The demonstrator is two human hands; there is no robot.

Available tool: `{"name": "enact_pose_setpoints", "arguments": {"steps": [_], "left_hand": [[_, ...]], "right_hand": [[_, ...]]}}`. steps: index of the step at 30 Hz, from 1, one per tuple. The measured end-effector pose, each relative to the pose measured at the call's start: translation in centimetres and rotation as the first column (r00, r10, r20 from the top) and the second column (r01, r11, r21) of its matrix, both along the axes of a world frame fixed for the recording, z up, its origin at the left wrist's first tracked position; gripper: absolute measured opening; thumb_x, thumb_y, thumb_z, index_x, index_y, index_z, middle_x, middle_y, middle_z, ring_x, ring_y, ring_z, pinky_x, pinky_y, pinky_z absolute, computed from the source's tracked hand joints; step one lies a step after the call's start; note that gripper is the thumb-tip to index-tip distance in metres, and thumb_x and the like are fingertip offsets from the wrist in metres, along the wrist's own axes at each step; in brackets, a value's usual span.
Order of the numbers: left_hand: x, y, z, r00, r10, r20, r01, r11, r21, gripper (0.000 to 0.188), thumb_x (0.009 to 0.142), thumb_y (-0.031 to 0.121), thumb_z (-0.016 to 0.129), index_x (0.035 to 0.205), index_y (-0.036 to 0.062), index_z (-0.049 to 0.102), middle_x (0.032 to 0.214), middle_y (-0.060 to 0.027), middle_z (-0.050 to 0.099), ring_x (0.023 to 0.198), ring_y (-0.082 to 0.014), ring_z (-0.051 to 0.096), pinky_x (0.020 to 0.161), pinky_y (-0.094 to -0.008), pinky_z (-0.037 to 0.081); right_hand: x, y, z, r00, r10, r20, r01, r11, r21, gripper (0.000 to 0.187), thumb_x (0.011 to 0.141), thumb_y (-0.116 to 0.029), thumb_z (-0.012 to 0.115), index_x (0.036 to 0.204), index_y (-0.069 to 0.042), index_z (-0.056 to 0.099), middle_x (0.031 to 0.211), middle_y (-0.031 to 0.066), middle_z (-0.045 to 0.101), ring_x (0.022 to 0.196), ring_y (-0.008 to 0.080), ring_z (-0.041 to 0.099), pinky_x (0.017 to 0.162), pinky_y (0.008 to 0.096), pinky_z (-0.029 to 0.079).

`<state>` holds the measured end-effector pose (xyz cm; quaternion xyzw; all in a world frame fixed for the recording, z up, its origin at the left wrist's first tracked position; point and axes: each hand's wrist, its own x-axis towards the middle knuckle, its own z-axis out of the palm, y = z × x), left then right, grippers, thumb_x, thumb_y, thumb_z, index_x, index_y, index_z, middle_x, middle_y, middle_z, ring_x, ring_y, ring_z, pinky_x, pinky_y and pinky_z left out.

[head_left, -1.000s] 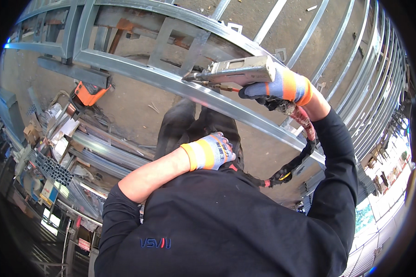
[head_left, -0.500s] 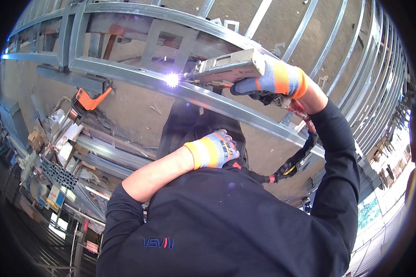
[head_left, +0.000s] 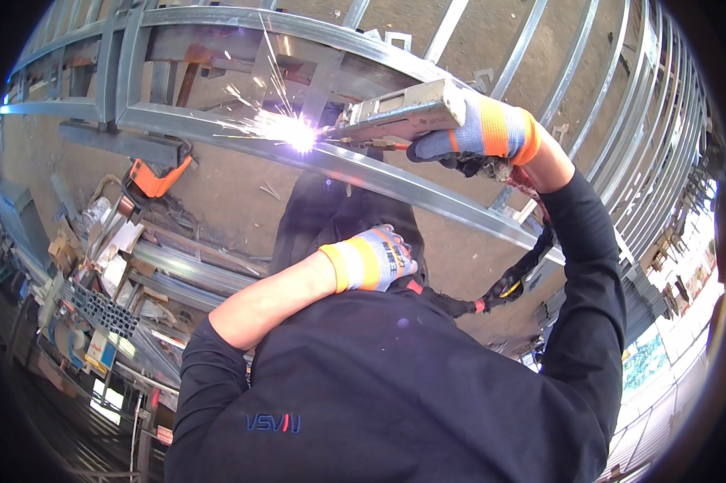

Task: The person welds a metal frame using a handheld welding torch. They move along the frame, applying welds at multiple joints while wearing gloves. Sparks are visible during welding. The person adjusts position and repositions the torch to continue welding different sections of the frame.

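My right hand, in a grey and orange glove, is closed round a boxy grey welding gun with a copper-coloured rod under its nose. The gun's tip meets a silver square-tube frame rail at a bright violet-white glow. From that spot sparks fly up and to the left. A dark cable hangs below the right hand. My left hand, gloved alike, rests curled against my body over the dark trousers; its fingertips are partly hidden, and what they hold, if anything, cannot be seen.
A metal plate with a square opening lies beyond the rail. An orange and dark tool or stand is at the left, beside metal tubes and scrap. Long parallel bars spread across the far right.
The compact glow at the gun's tip now throws a spray of sparks up and leftward. Both hands keep nearly the same place and hold; the whole view has shifted slightly.
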<state>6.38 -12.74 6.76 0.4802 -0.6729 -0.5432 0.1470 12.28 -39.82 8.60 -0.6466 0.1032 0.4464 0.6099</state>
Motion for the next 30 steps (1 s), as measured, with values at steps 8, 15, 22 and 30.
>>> {"name": "enact_pose_setpoints", "arguments": {"steps": [8, 15, 22, 30], "left_hand": [[0.1, 0.5, -0.1, 1.0, -0.024, 0.003, 0.024, 0.999, -0.043, 0.027, 0.086, 0.02, 0.065, 0.111, 0.0128, 0.071, 0.103, -0.0099, 0.073, 0.108, -0.0311, 0.069, 0.096, -0.046, 0.05], [-0.3, 0.3, -0.4, 0.998, -0.058, -0.014, 0.058, 0.998, -0.017, 0.031, 0.086, 0.024, 0.068, 0.115, 0.013, 0.069, 0.106, -0.009, 0.071, 0.11, -0.0306, 0.067, 0.098, -0.0467, 0.05], [-1.4, -0.5, -0.9, 0.997, -0.078, 0.009, 0.079, 0.994, -0.07, 0.047, 0.082, 0.032, 0.079, 0.123, 0.0146, 0.065, 0.111, -0.0081, 0.071, 0.112, -0.0297, 0.068, 0.091, -0.0454, 0.052], [-8.5, -8.5, -0.3, 0.975, -0.162, -0.15, 0.144, 0.982, -0.126, 0.043, 0.09, 0.039, 0.073, 0.116, 0.0063, 0.064, 0.097, -0.0124, 0.073, 0.098, -0.035, 0.072, 0.082, -0.0466, 0.055]], "right_hand": [[0.3, 0.2, 1.5, 0.999, -0.01, -0.04, 0.009, 0.999, -0.039, 0.049, 0.084, -0.022, 0.084, 0.129, -0.004, 0.072, 0.082, 0.0029, 0.07, 0.061, 0.0076, 0.061, 0.045, 0.0235, 0.049], [-0.2, 0.0, 2.4, 0.998, -0.02, -0.052, 0.017, 0.998, -0.062, 0.051, 0.085, -0.02, 0.083, 0.132, -0.004, 0.071, 0.088, 0.0016, 0.072, 0.064, 0.0062, 0.061, 0.047, 0.022, 0.047], [-3.9, -3.9, 3.8, 0.997, -0.08, -0.016, 0.079, 0.996, -0.046, 0.047, 0.087, -0.019, 0.078, 0.132, -0.009, 0.072, 0.095, -0.0004, 0.076, 0.066, 0.0046, 0.06, 0.049, 0.0221, 0.047], [-16.2, -12.5, 8.2, 0.984, -0.171, 0.042, 0.175, 0.968, -0.18, 0.051, 0.087, -0.013, 0.078, 0.137, -0.009, 0.069, 0.095, -0.001, 0.076, 0.067, 0.0043, 0.061, 0.053, 0.022, 0.049]]}}
